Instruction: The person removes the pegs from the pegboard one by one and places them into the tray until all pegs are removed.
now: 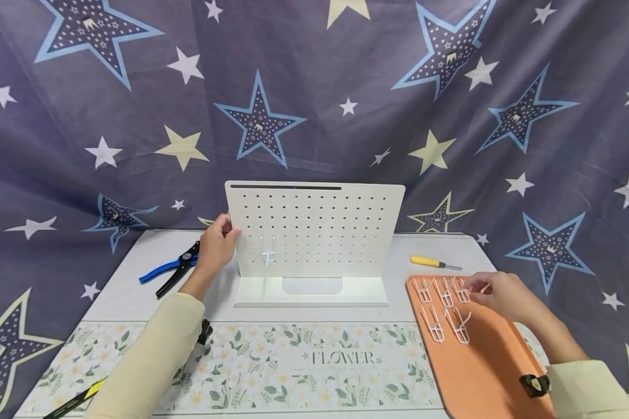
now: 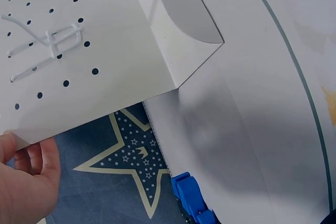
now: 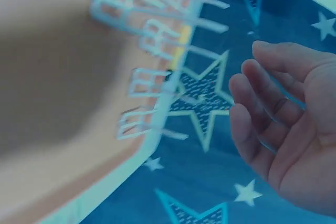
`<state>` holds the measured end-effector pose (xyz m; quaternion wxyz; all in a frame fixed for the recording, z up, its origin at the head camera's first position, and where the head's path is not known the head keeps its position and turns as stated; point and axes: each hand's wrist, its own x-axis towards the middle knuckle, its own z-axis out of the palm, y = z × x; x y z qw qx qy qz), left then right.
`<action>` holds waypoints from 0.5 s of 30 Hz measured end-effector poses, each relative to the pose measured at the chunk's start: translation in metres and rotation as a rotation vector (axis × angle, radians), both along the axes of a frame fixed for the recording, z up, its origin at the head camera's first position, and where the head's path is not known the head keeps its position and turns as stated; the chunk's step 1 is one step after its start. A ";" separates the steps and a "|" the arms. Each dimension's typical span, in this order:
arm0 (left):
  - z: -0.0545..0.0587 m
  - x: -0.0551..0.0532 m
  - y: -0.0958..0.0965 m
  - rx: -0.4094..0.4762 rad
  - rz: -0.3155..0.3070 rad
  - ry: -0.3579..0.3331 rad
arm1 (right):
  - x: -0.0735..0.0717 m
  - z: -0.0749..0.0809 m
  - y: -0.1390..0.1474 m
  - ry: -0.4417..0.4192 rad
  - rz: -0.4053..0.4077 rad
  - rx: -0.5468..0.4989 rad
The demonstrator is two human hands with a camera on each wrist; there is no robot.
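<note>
A white pegboard [image 1: 325, 233] stands upright on its base. My left hand [image 1: 217, 250] grips its left edge, thumb on the front and fingers behind. One white wire hook [image 1: 268, 253] hangs low on the left part of the board; the left wrist view shows its prong [image 2: 23, 28] sticking out. On the orange tray [image 1: 493, 366] lie several more white wire hooks [image 1: 445, 293]. Over the tray's far right part is my right hand [image 1: 505, 297], close beside the hooks. In the right wrist view its fingers [image 3: 249, 124] are loosely bent, with nothing between them.
Pliers [image 1: 180, 267] with blue and black handles lie left of the pegboard. A yellow-handled screwdriver [image 1: 427, 262] rests behind the tray. At the front left is a black and yellow tool [image 1: 76, 400], partly behind the left sleeve. A star-patterned cloth [image 1: 314, 134] hangs behind the table.
</note>
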<state>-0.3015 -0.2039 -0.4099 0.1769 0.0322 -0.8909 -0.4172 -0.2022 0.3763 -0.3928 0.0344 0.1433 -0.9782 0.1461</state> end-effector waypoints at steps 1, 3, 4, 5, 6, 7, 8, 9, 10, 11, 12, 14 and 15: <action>0.000 0.000 0.000 -0.001 -0.001 0.000 | -0.001 0.003 -0.004 0.005 -0.004 -0.008; 0.000 0.000 -0.001 0.001 0.001 0.001 | -0.002 0.008 -0.015 0.017 -0.007 -0.023; 0.000 0.000 -0.001 0.004 0.002 0.001 | -0.003 0.010 -0.021 0.020 -0.003 -0.033; 0.000 0.000 -0.001 0.006 0.002 0.001 | -0.003 0.011 -0.027 0.022 -0.001 -0.045; 0.000 0.000 -0.001 0.008 0.001 0.000 | -0.004 0.013 -0.034 0.023 0.006 -0.057; 0.001 0.001 -0.001 0.011 0.000 -0.002 | -0.004 0.014 -0.041 0.026 0.012 -0.068; 0.001 0.001 0.000 0.014 -0.001 -0.005 | -0.005 0.015 -0.049 0.030 0.023 -0.084; 0.001 0.001 0.000 0.015 -0.003 -0.007 | -0.005 0.016 -0.057 0.028 0.033 -0.098; 0.001 0.001 0.000 0.017 -0.006 -0.007 | -0.005 0.017 -0.066 0.027 0.042 -0.110; 0.001 0.001 0.000 0.017 -0.008 -0.006 | -0.005 0.018 -0.075 0.028 0.054 -0.121; 0.000 0.000 0.000 0.018 -0.010 -0.006 | -0.004 0.019 -0.084 0.030 0.068 -0.136; 0.000 0.000 0.000 0.022 -0.010 -0.004 | -0.005 0.020 -0.102 0.037 0.096 -0.164; -0.001 0.000 -0.001 0.024 -0.010 -0.001 | -0.006 0.020 -0.110 0.036 0.105 -0.174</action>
